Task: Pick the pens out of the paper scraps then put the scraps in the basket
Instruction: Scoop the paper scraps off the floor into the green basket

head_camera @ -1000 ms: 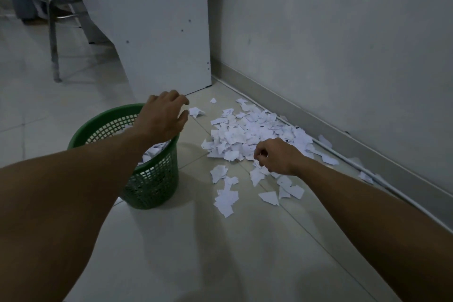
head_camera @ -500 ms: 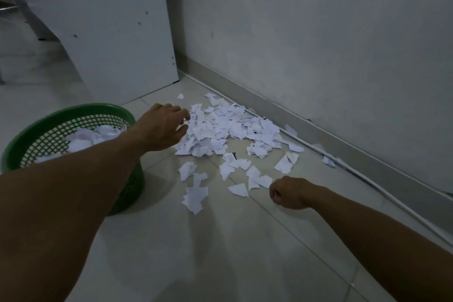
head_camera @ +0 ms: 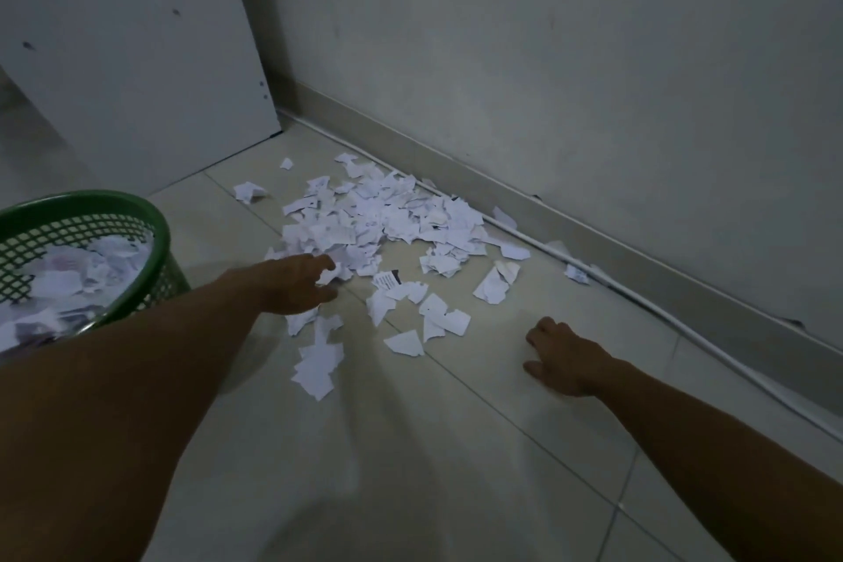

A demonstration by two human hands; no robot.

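Note:
A heap of white paper scraps [head_camera: 378, 224] lies on the tiled floor near the wall, with loose pieces trailing toward me. A green mesh basket [head_camera: 137, 210] stands at the left, partly filled with scraps. My left hand [head_camera: 296, 283] reaches over the near-left edge of the heap, fingers spread and touching scraps, with nothing gripped. My right hand [head_camera: 563, 358] rests on bare floor to the right of the loose pieces, fingers loosely apart, empty. No pen shows among the scraps.
A white panel [head_camera: 137, 50] stands behind the basket at the back left. A grey wall [head_camera: 547, 59] with a skirting board and a thin white cable [head_camera: 638, 292] runs along the right.
My left hand has moved from the basket's rim to the near edge of the heap. My right hand has pulled back off the scraps onto bare floor and opened. The view has swung right.

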